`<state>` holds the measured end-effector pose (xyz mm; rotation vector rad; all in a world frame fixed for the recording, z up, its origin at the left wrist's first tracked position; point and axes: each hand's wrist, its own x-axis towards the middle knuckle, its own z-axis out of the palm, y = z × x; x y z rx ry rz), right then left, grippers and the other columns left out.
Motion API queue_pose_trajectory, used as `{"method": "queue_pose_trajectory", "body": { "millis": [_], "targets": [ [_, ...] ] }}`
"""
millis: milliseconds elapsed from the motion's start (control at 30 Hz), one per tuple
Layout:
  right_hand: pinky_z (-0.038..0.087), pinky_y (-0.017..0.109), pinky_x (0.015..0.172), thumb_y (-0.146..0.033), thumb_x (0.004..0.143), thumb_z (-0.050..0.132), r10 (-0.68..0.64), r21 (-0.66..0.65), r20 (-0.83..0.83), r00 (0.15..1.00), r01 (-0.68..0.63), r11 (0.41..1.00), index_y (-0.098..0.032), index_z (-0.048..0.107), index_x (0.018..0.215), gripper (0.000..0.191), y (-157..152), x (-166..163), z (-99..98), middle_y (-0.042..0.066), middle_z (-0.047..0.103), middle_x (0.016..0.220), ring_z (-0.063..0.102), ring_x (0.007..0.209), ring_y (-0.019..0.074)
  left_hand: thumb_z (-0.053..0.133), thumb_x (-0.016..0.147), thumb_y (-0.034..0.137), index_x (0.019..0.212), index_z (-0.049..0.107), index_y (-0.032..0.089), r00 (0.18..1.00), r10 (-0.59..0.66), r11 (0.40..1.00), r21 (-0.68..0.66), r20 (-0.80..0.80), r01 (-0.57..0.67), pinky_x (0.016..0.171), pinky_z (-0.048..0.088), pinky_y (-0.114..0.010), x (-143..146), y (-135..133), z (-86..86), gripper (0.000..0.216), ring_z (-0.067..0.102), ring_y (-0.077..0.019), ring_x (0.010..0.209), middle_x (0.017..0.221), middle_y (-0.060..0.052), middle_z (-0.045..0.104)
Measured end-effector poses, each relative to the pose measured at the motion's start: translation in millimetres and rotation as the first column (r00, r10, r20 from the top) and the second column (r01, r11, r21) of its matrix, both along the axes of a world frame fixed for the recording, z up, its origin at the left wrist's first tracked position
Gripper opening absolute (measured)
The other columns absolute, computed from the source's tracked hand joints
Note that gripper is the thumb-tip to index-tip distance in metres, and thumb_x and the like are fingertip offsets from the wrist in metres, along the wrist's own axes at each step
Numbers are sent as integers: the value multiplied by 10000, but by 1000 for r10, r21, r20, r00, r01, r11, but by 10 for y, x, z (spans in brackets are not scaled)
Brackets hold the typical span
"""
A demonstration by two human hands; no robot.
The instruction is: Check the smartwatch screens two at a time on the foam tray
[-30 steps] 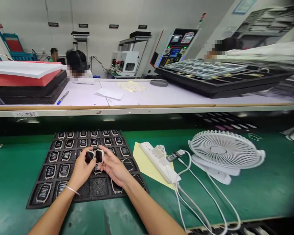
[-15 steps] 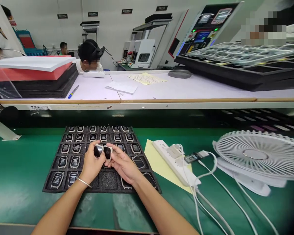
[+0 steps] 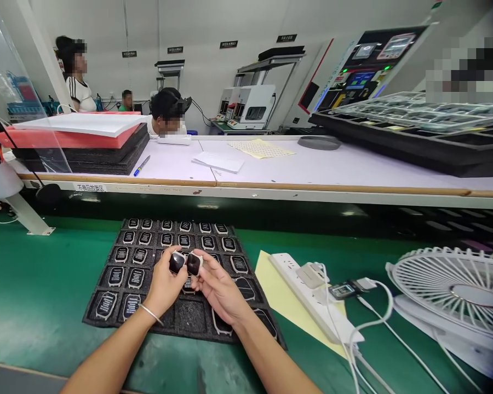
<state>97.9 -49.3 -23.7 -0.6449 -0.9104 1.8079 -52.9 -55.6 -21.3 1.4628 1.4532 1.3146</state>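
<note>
My left hand [image 3: 164, 284] pinches a small watch case with a dark glossy face [image 3: 176, 262]. My right hand [image 3: 217, 287] pinches a second, similar watch case [image 3: 194, 264]. The two cases are held side by side, touching, just above a black foam tray [image 3: 107, 284]. The tray lies on the green bench mat and its pockets hold several more watch cases; a few pockets near my wrists are bare. A thin bracelet circles my left wrist.
A yellow sheet [image 3: 271, 279], a white power strip [image 3: 312, 301] with plugs and white cables, and a white desk fan [image 3: 456, 295] lie to the right. A raised white shelf [image 3: 271, 169] carries foam sheets, a pen, papers and black trays. Other people stand and sit behind it.
The view has swung left and slightly up, so the fan has slid toward the right edge. Both hands keep the two cases together over the tray.
</note>
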Motion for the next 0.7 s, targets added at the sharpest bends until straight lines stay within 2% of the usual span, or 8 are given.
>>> {"method": "queue_pose_trajectory", "body": {
  "millis": [167,433,700],
  "targets": [
    [447,264,663,-395,783,815,5,11,-12,1000,-5,1000,-307,677,1186,435,10,-6,-35,-14,607,881,572,676,102,578,745,228,1114,590,182,1000,21,1000,-2,5,-21,727,499,-287,9,6,-5,372,640,-175,820,960,-47,688],
    [427,263,640,-405,768,829,6,25,-37,999,-6,1000,-298,691,1163,432,30,-27,-80,-8,599,927,552,634,82,558,739,294,1113,583,185,1000,17,1000,-9,11,-17,713,498,-303,10,31,-71,390,637,-174,763,920,-40,685],
    [405,248,614,-405,748,842,-20,43,-71,997,23,999,-291,695,1149,442,75,-18,-86,-5,606,975,565,619,74,583,748,355,1110,590,175,999,37,999,36,33,-38,779,543,-356,-1,75,-97,404,683,-230,909,1055,-98,703]
  ]
}}
